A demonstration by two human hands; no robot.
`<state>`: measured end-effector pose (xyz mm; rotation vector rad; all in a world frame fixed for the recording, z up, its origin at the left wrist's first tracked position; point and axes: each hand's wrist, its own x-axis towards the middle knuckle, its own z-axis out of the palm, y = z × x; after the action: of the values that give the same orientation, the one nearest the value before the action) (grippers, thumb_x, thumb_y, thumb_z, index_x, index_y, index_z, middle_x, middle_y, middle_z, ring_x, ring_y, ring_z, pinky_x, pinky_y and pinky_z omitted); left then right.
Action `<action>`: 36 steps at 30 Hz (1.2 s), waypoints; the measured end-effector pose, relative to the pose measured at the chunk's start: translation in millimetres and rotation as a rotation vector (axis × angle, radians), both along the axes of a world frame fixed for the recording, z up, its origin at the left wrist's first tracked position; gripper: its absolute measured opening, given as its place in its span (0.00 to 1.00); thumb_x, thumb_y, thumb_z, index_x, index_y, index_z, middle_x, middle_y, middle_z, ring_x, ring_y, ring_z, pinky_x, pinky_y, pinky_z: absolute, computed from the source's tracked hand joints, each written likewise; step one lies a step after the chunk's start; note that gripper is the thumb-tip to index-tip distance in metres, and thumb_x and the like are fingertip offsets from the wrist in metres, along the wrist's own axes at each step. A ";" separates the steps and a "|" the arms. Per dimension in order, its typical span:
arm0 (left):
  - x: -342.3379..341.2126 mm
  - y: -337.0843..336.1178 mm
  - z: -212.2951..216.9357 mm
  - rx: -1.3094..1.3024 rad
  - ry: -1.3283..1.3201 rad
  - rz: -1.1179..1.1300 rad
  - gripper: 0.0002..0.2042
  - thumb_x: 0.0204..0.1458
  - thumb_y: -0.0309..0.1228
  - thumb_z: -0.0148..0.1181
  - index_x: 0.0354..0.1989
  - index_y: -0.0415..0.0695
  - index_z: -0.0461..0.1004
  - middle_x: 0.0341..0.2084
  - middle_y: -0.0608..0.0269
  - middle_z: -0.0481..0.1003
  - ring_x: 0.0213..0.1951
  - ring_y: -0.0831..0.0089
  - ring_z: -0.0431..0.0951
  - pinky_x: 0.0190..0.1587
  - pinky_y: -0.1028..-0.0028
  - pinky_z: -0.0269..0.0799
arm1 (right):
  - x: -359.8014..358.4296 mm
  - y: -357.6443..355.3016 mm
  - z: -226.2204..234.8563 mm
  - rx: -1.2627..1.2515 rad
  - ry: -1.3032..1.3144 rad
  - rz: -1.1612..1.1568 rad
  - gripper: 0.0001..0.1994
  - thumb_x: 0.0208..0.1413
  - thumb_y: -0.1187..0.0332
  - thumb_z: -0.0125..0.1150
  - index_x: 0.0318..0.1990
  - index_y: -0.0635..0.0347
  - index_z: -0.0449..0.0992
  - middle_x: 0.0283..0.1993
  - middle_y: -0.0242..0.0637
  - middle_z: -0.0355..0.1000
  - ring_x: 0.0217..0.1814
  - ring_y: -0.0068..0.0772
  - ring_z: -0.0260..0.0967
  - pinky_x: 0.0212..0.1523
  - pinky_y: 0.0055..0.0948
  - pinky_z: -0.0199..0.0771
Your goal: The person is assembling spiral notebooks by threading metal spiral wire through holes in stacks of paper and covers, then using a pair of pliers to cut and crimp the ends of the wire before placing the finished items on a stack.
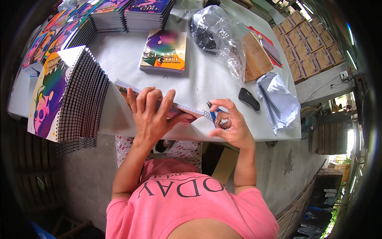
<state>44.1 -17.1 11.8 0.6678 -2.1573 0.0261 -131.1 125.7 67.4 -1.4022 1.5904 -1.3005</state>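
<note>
We spread our left hand (153,113) wide, palm down, fingers a bit bent, over a notebook (192,110) by the near edge of the table (119,59). Our right hand (236,127) curls around a blue tool (212,115), next to the notebook's right end. A tall notebook stack (81,93) stands left.

White table (119,59), grey concrete floor (91,171), stacked brown cartons (308,46), strip lights (350,35)

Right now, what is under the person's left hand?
Under the left hand lies a flat, colourfully printed paper notebook; its pale far edge and part of its printed face show. The hand hides its middle; the white tabletop beneath it cannot be seen.
</note>
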 end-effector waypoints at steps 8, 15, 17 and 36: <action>-2.2 4.8 3.3 0.082 0.077 -0.051 0.25 0.30 0.52 0.69 0.35 0.52 0.72 0.30 0.64 0.62 0.42 0.65 0.64 0.60 0.48 0.39 | -29.6 0.9 -5.2 0.157 0.003 0.149 0.14 0.57 0.72 0.49 0.51 0.58 0.70 0.44 0.41 0.72 0.39 0.29 0.71 0.43 0.27 0.70; 8.6 10.7 -1.3 0.116 0.078 -0.190 0.25 0.30 0.56 0.68 0.29 0.49 0.71 0.36 0.61 0.65 0.53 0.58 0.63 0.61 0.49 0.40 | -169.4 66.4 -97.0 0.299 0.967 -0.632 0.21 0.44 0.76 0.51 0.50 0.53 0.71 0.53 0.40 0.68 0.56 0.44 0.62 0.56 0.35 0.60; 8.9 9.9 2.7 0.135 0.066 -0.185 0.26 0.31 0.58 0.67 0.28 0.48 0.71 0.37 0.60 0.65 0.54 0.57 0.63 0.61 0.49 0.39 | -182.7 70.9 -111.6 0.241 0.841 -0.684 0.20 0.43 0.77 0.52 0.48 0.55 0.73 0.50 0.41 0.71 0.55 0.45 0.64 0.57 0.36 0.60; 14.5 11.3 7.9 0.230 0.095 -0.160 0.26 0.34 0.53 0.66 0.35 0.45 0.69 0.33 0.59 0.66 0.54 0.59 0.63 0.61 0.51 0.43 | -14.7 -54.7 -29.2 -0.005 0.187 -0.014 0.05 0.43 0.73 0.65 0.28 0.64 0.80 0.33 0.51 0.76 0.37 0.41 0.76 0.45 0.36 0.74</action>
<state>58.6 -5.8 19.7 0.6105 -2.1335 -0.3370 -145.8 71.0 38.2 -1.5568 1.7224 -1.2106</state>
